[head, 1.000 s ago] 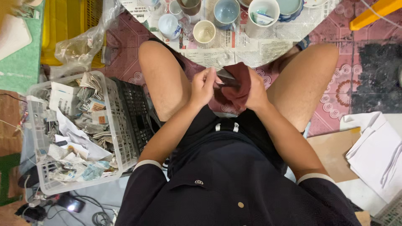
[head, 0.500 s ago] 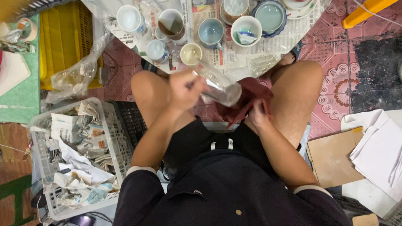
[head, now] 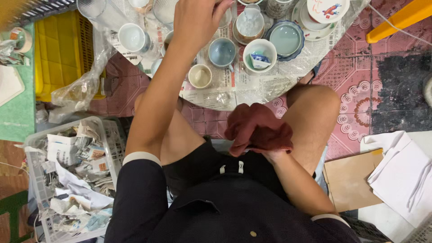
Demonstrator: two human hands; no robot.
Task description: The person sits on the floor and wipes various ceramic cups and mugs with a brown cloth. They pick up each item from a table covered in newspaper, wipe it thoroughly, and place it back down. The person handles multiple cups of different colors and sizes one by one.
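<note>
A: Head view is showing a round low table covered in newspaper and clear plastic (head: 252, 87) taking up the top, with a white plastic basket full of crumpled newspaper (head: 40, 157) sitting on the floor at the person's left and a yellow plastic crate (head: 58, 54) lying beyond it

B: And the hands?

A: The left hand (head: 195, 20) is reaching out over the table with the fingers curled downward; whether it is gripping anything I cannot tell, since the palm is facing away. The right hand (head: 270, 155) is resting in the lap, mostly hidden, and is clutching a bunched dark red cloth (head: 256, 128), which is lying between the knees just below the table edge

B: What is sitting under the left hand?

A: A pale blue ceramic cup (head: 222, 51) is standing just beside the wrist, a white bowl holding a small blue and white packet (head: 259, 54) is sitting next to that, and a grey-green glazed saucer with a dark blue rim (head: 287, 39) is lying further right. A small cream cup (head: 200, 75) is standing nearest the table edge, and a white mug (head: 133, 38) is lying tilted at the left

B: Anything at the right?

A: A flat piece of brown cardboard (head: 348, 180) is lying on the floor, touching a stack of white paper sheets (head: 400, 175)
</note>
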